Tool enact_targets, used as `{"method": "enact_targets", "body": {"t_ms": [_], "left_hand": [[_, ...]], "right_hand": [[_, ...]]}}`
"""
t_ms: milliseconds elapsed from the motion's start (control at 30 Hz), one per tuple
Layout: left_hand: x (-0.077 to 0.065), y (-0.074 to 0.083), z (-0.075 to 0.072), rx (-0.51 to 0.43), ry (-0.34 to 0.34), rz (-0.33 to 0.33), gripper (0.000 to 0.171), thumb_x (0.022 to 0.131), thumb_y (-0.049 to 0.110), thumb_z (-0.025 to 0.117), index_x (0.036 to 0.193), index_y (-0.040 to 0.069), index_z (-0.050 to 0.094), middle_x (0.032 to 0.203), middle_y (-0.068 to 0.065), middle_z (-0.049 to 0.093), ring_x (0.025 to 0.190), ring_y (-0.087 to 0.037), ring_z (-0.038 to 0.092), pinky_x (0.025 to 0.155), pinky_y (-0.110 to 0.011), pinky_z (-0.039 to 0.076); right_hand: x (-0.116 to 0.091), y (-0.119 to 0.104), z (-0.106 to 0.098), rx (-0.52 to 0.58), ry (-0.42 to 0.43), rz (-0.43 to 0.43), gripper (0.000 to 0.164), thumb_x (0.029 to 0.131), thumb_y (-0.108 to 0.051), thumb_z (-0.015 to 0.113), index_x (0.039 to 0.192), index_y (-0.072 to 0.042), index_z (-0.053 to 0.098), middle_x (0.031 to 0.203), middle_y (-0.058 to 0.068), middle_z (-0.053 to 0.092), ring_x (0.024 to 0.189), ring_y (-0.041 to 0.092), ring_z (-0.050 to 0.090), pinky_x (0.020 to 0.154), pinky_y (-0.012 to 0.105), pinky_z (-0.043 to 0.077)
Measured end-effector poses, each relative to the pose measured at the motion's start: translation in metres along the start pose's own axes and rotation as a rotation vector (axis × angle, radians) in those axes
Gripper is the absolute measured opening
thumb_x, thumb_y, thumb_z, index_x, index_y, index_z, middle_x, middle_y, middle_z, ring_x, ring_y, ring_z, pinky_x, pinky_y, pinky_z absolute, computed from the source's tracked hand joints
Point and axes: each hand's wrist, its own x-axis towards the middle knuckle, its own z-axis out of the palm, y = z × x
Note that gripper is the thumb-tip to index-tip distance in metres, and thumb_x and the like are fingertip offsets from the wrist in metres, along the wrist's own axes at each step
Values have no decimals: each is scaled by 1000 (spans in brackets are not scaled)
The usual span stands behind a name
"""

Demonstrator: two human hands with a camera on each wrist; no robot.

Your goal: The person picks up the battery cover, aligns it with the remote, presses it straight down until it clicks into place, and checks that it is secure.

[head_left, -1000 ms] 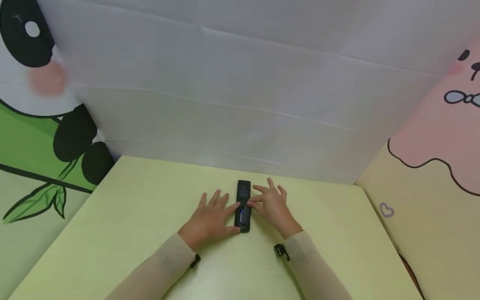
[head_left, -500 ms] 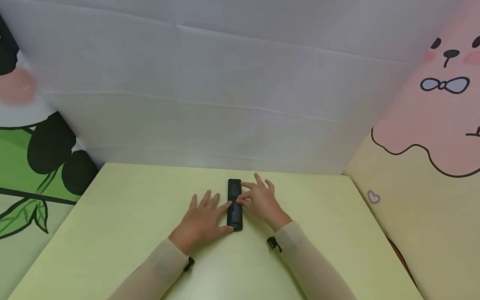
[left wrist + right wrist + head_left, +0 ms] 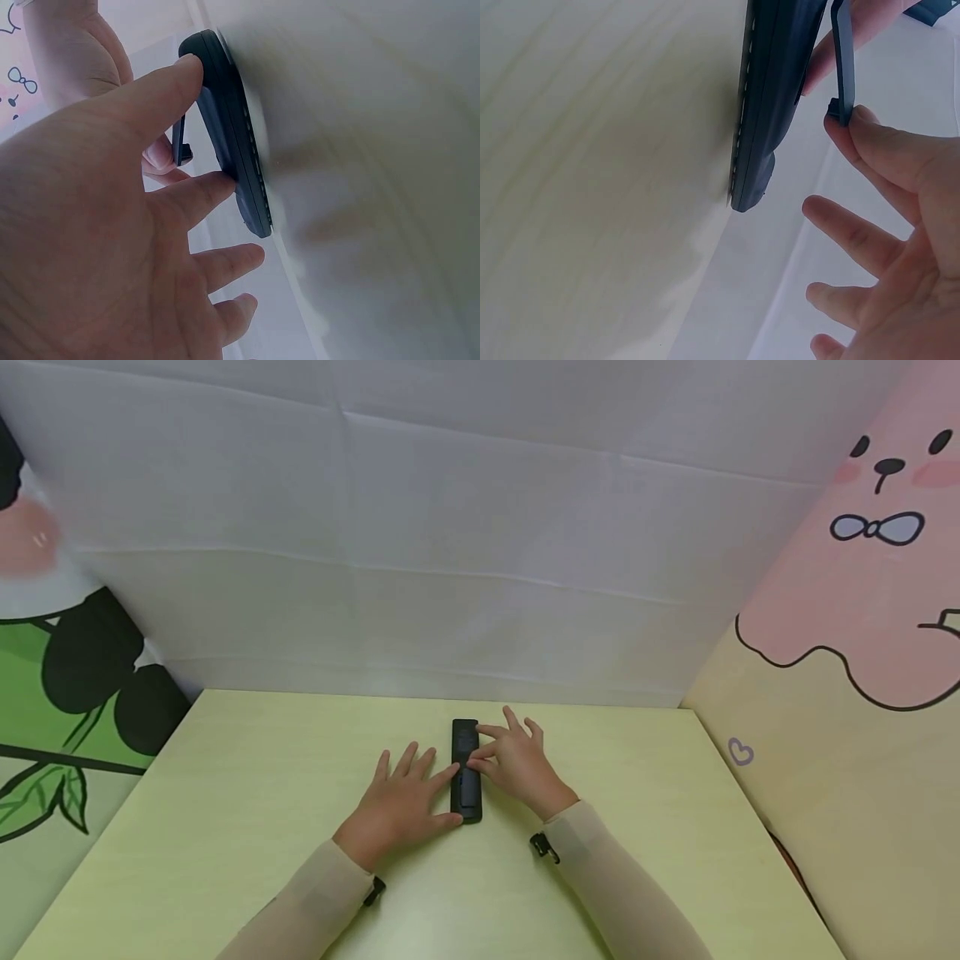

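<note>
In the head view a black remote control (image 3: pixel 466 733) lies back side up on the table, between both hands. My left hand (image 3: pixel 393 814) is spread at its left, thumb and index fingertips touching the remote's left edge and the fingers fairly straight. My right hand (image 3: pixel 521 768) pinches one end of a thin black battery cover (image 3: pixel 844 64) between thumb and index finger, its other fingers spread. Both wrist views show this pinched end standing clear of the remote's back, with the cover tilted. From above, the cover hides the battery compartment.
The pale yellow table (image 3: pixel 262 777) meets a white sheet wall (image 3: pixel 450 568) at the back. A printed panel with a pink bear (image 3: pixel 862 585) stands on the right, and a panda panel (image 3: pixel 90 652) on the left. Each wrist wears a small black camera mount.
The battery cover has come over the compartment, hiding the blue battery that showed a second ago. The head view has turned to the right. Both hands keep nearly the same place beside the remote.
</note>
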Motion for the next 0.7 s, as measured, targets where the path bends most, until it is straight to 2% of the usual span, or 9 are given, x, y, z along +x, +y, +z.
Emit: {"method": "enact_targets", "body": {"t_ms": [700], "left_hand": [[1, -2, 3, 9, -3, -3, 84, 111, 69, 71, 182, 30, 48, 194, -20, 36, 186, -51, 19, 146, -85, 11]], "right_hand": [[1, -2, 1, -26, 2, -16, 16, 107, -35, 88, 116, -26, 97, 170, 5, 72, 181, 54, 31, 142, 81, 27]]}}
